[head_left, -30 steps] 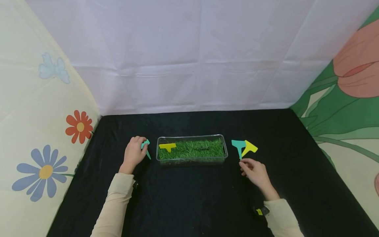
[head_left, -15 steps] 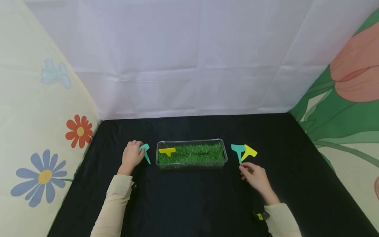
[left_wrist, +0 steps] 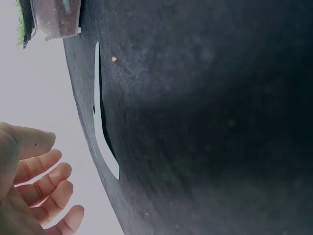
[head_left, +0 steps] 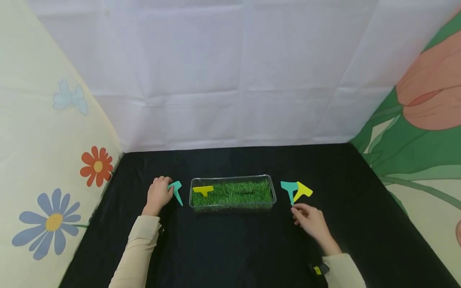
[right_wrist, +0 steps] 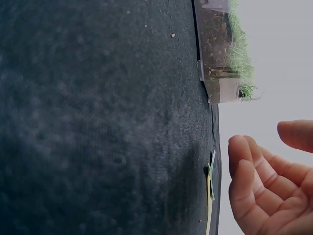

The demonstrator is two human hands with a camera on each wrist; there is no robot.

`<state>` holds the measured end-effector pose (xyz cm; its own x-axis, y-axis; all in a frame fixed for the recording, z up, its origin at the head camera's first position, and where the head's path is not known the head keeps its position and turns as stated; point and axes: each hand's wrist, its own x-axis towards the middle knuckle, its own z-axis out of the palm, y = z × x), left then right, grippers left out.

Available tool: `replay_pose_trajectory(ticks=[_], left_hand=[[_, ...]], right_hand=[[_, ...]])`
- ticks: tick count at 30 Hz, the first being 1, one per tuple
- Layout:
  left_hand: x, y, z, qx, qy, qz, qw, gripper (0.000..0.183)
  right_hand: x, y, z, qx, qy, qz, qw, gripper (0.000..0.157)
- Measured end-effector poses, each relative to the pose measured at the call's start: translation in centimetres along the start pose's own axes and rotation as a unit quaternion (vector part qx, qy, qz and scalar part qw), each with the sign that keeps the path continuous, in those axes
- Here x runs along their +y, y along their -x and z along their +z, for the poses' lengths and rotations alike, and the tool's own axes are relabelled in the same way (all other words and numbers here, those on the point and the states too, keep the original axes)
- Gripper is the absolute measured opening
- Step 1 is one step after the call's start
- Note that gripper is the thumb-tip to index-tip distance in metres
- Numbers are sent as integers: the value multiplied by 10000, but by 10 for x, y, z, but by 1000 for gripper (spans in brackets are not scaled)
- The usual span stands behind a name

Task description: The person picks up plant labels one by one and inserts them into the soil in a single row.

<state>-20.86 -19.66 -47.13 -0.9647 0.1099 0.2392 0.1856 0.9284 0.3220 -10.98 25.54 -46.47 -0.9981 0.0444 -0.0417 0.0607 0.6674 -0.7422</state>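
My left hand (head_left: pixel 158 195) is just left of a teal T-shaped plant label (head_left: pixel 176 189), fingertips close to its head. In the left wrist view this label (left_wrist: pixel 99 117) lies on the black cloth, apart from the loosely bent fingers. On the right, a teal plant label (head_left: pixel 289 187) overlaps a yellow plant label (head_left: pixel 303 190). My right hand (head_left: pixel 312 220) is near their stems, its fingertips by the teal tip. The right wrist view shows that thumb apart from the bent fingers, nothing between them, and the yellow label (right_wrist: pixel 209 210) edge-on against the cloth.
Between the hands stands a clear plastic tray (head_left: pixel 234 207) of green grass (head_left: pixel 237 194). A yellow plant label (head_left: pixel 203 190) stands upright in its left end. Black cloth (head_left: pixel 230 244) covers the table, with a white curtain (head_left: pixel 237 80) behind and printed flower panels at both sides.
My left hand has drawn left off the teal label, so more of the label's head shows. The right hand stays by its labels. The head view has tilted up slightly.
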Motion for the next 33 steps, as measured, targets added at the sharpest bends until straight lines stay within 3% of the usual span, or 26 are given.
replay_pose_trajectory(ticks=[10,23,33], left_hand=[[-5,-3,-1,-391,-218,-159,9989,18],[-7,-7,3,-427,-246,-206,9986,18],[-6,-10,3,-1143,-195,-556,9917,30]], right_hand=[[1,3,2,27,-4,45,10000,26],[0,0,-1,15,-9,0,10000,26],[-2,1,-1,28,27,43,10000,27]])
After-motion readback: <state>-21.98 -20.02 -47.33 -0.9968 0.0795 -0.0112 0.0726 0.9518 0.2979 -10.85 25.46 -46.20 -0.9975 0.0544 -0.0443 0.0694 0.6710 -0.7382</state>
